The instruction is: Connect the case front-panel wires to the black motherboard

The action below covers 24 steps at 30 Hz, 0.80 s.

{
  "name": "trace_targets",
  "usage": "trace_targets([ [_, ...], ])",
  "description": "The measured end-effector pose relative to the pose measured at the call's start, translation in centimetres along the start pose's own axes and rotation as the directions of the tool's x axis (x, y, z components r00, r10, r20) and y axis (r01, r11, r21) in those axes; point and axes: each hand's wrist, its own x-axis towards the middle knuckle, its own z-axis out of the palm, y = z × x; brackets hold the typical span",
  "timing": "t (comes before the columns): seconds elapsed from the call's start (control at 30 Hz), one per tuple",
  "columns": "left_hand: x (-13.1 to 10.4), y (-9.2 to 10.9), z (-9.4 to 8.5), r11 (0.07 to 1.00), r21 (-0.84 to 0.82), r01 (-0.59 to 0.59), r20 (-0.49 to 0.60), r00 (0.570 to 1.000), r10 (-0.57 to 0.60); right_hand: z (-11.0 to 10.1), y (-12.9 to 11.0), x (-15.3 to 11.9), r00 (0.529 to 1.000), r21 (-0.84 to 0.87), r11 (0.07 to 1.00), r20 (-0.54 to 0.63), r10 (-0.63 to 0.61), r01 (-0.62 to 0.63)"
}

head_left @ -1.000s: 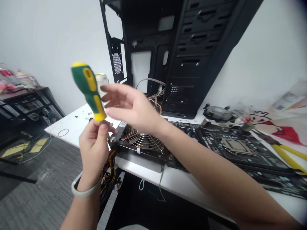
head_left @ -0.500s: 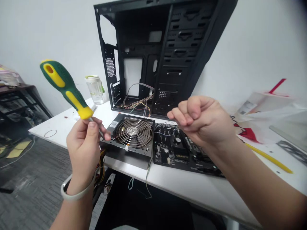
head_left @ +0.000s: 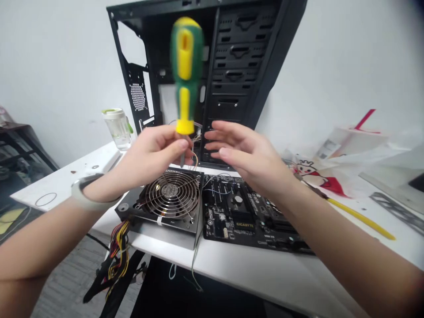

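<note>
A green and yellow screwdriver stands nearly upright, handle up, in front of the black computer case. My left hand pinches its metal shaft just below the handle. To the right, my right hand is apart from it, fingers spread and holding nothing. Below my left hand lies a power supply with a round fan grille, its bundled cables hanging over the table's edge. A black motherboard lies beside it, partly hidden by my right forearm.
A clear bottle stands at the back left of the white table. On the right are yellow-handled pliers, a plastic bag with a red figure and a cup with a red straw. Loose wires hang off the front edge.
My left hand has moved right and up with the screwdriver, which is now nearly upright. My right hand has unfolded from a curled shape and shifted left. The view has shifted slightly.
</note>
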Motion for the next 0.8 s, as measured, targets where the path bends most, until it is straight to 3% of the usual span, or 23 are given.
trace_targets([
  [0.1,2.6,-0.3,1.0,0.999,0.044,-0.022,0.193,0.981,0.013,0.8,1.1,2.2,0.998,0.054,0.997,-0.042,-0.043,0.045],
  [0.17,4.0,-0.7,1.0,0.999,-0.014,-0.031,0.248,0.968,0.033,1.0,1.5,3.5,0.988,0.009,0.993,-0.096,-0.117,0.119],
  [0.23,5.2,-1.5,0.4,0.987,-0.158,-0.015,0.205,0.977,0.048,0.9,1.5,4.5,0.962,-0.073,0.975,-0.166,-0.219,0.209],
  [0.3,6.2,-2.9,-0.4,0.945,-0.324,-0.037,0.057,0.997,0.058,0.4,1.3,4.9,0.92,-0.153,0.945,-0.229,-0.317,0.288],
  [0.4,7.0,-5.1,-0.8,0.94,-0.338,-0.048,-0.107,0.994,0.012,-0.2,1.3,5.0,0.9,-0.236,0.923,-0.245,-0.36,0.305],
  [0.57,6.5,-6.9,0.8,0.981,-0.159,0.115,0.011,0.993,-0.114,0.0,2.0,4.4,0.951,-0.326,0.917,-0.125,-0.282,0.229],
  [0.8,5.9,-7.2,1.5,0.992,-0.115,0.044,-0.066,0.997,-0.052,0.7,2.4,4.2,0.988,-0.422,0.894,0.042,-0.147,0.15],
])
